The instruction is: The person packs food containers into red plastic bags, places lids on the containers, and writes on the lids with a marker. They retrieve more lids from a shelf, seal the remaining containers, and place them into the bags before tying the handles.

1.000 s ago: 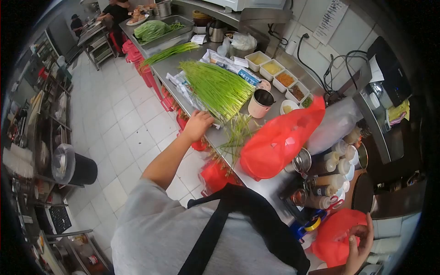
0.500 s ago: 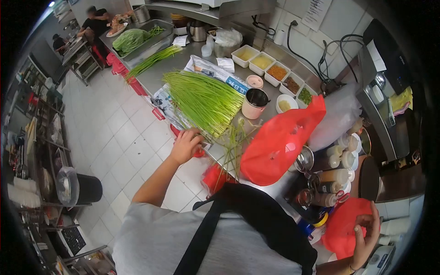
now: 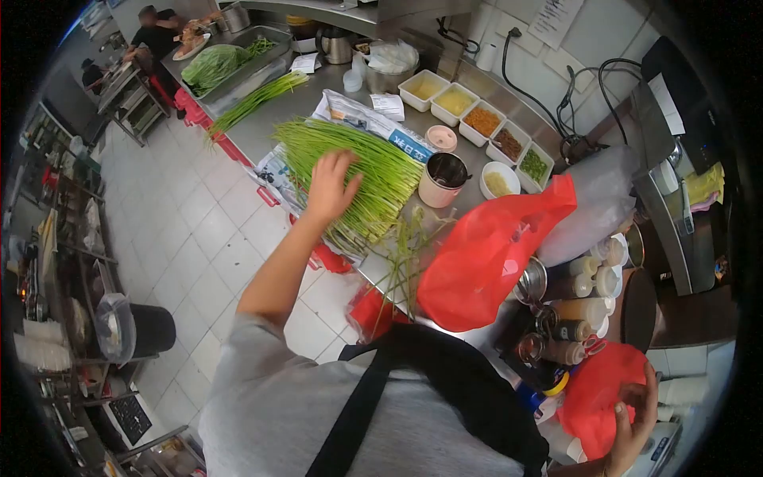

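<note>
Green chives [image 3: 362,171] sit right under the left hand [image 3: 332,187], fingers spread flat on them; right hand [image 3: 636,421] pinches a red bag [image 3: 592,397], half cut off.

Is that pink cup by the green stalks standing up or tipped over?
Upright: the pink cup stands on the steel counter, dark mouth facing up.

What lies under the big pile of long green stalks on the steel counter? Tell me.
Printed newspaper sheets lie under the pile of long green stalks, showing at its far and near-left edges. The left hand rests on the stalks. What is beneath the pile's middle is covered.
</note>
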The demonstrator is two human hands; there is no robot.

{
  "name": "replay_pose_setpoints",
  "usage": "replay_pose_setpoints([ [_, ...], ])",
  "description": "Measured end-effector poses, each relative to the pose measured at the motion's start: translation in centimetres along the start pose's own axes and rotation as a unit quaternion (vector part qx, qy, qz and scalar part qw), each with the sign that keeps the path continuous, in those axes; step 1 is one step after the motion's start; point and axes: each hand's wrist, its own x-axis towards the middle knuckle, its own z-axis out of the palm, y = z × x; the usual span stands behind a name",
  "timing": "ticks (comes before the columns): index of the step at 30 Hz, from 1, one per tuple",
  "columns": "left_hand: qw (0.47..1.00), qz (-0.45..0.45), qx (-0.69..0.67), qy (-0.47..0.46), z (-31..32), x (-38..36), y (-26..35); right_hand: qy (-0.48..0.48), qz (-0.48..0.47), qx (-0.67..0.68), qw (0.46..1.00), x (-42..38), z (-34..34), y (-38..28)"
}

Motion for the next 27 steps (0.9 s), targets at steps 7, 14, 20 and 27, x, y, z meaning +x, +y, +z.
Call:
replay_pose_setpoints([
  [7,0.986,0.021,0.127,-0.103,6.8,10.9,-2.2,-0.034,-0.005,0.003,0.999,0.8,-0.6,-1.1],
  [14,0.985,-0.029,0.106,-0.135,11.6,8.5,-7.3,-0.033,0.054,0.015,0.998,2.5,0.4,-2.3],
  [20,0.990,-0.059,0.092,-0.092,10.7,14.7,-6.0,-0.094,0.121,0.006,0.988,4.1,0.6,-2.2],
  [27,0.970,-0.134,0.138,-0.147,17.2,22.6,-8.6,-0.011,0.142,-0.031,0.989,3.8,1.0,-0.8],
])
